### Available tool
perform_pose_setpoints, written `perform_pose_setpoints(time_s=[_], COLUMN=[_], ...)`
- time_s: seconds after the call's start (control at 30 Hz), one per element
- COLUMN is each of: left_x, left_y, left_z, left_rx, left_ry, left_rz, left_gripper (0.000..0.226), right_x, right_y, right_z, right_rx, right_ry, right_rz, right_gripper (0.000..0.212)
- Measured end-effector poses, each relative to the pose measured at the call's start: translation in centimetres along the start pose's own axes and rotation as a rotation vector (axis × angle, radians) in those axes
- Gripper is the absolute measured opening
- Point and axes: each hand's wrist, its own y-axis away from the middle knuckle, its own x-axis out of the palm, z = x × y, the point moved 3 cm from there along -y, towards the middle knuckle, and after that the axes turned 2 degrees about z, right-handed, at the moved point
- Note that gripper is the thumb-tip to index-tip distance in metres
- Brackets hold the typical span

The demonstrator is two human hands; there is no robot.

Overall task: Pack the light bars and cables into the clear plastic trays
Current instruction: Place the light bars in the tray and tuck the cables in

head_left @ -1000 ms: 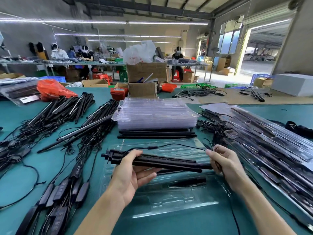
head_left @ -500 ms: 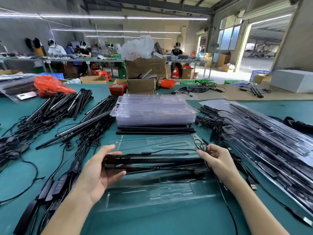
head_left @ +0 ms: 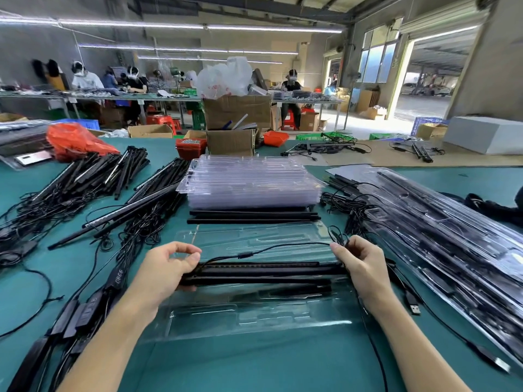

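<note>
Left hand (head_left: pixel 162 271) fingers curled, pinching left end of light bars (head_left: pixel 263 274) over clear tray (head_left: pixel 254 315). Right hand (head_left: pixel 360 267) fingers curled, gripping right end plus looped cable (head_left: pixel 338 236).

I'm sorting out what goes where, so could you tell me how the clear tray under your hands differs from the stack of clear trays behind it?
The open tray lies singly, nearest the person; the tray stack is many nested trays, farther back. The open tray has light bars on it, gripped by the left hand and right hand; no bars show inside the tray stack. Both are clear moulded plastic on the green table.
</note>
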Motion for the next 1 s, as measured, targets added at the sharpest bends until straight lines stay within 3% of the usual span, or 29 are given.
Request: perform_pose_setpoints(time_s=[0.07, 0.23, 0.43, 0.5, 0.6, 0.7, 1.0], left_x=[-0.1, 0.2, 0.7, 0.9, 1.6, 2.6, 2.3], left_y=[0.2, 0.9, 1.3, 1.6, 2.2, 2.4, 2.5], left_z=[0.4, 0.3, 0.7, 0.3, -0.1, 0.0, 0.3], left_rx=[0.035, 0.26, 0.396, 0.515, 0.653, 0.611, 0.538], left_ry=[-0.056, -0.522, -0.74, -0.71, -0.629, -0.696, -0.624], left_rz=[-0.022, -0.096, -0.065, -0.048, 0.146, 0.295, 0.336], left_gripper=[0.007, 0.021, 0.023, 0.021, 0.019, 0.015, 0.014], right_x=[0.1, 0.5, 1.3, 1.4, 1.3, 1.2, 1.2], right_y=[0.0, 0.0, 0.2, 0.2, 0.2, 0.3, 0.4], right_z=[0.0, 0.0, 0.0, 0.1, 0.1, 0.2, 0.2], right_rx=[-0.008, -0.041, -0.065, -0.076, -0.07, -0.068, -0.061], right_ry=[0.009, 0.113, 0.365, 0.391, 0.368, 0.34, 0.362], right_rz=[0.004, 0.042, 0.139, 0.151, 0.137, 0.132, 0.15], right_gripper=[0.044, 0.042, 0.041, 0.042, 0.041, 0.042, 0.045])
